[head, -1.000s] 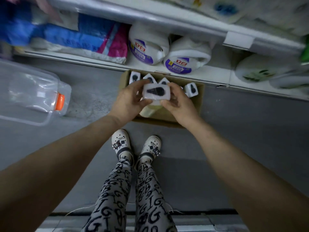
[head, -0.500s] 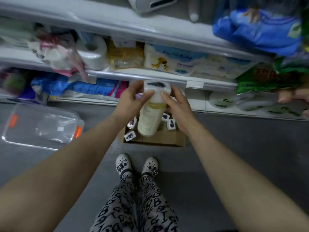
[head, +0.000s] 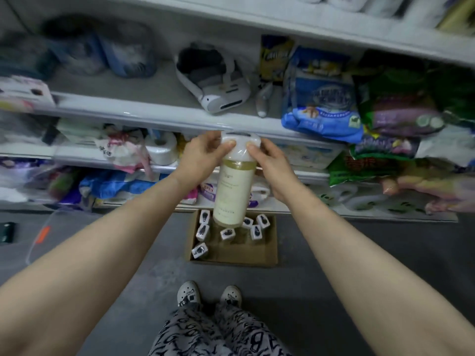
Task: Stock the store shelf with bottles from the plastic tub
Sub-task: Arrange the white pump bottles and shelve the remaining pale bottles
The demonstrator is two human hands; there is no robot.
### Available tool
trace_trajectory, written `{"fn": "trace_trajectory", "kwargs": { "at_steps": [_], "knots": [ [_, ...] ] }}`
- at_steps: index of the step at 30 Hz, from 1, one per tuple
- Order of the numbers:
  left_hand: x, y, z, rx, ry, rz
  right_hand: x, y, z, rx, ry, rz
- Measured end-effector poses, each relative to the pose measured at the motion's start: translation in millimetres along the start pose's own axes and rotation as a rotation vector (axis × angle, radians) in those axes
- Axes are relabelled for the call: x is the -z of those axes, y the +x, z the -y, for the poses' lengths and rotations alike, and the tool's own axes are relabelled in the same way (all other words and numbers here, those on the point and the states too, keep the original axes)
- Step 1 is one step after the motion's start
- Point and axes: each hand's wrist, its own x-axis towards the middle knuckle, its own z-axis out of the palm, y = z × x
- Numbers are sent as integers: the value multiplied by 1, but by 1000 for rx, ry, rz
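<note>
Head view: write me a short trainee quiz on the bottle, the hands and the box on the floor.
1. True or false: only the left hand holds the bottle.
2. Where do the other bottles stand? A: in the cardboard box on the floor. B: on the top shelf. C: in a blue bag.
3. Fill in: the fingers grip the bottle by its white ____.
Key: 1 false, the right hand holds it too. 2 A. 3 cap.
</note>
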Motion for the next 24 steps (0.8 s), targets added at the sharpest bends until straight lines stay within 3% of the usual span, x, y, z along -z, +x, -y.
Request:
{"fn": "trace_trajectory", "kwargs": {
  "at_steps": [14,24],
  "knots": [
    [51,-23,-117,-130,259,-175,-7,-20,124,101,-1,117],
    [113,-34,-151,-184,130,-274,-56,-21,189,170,-31,198]
  ]
}}
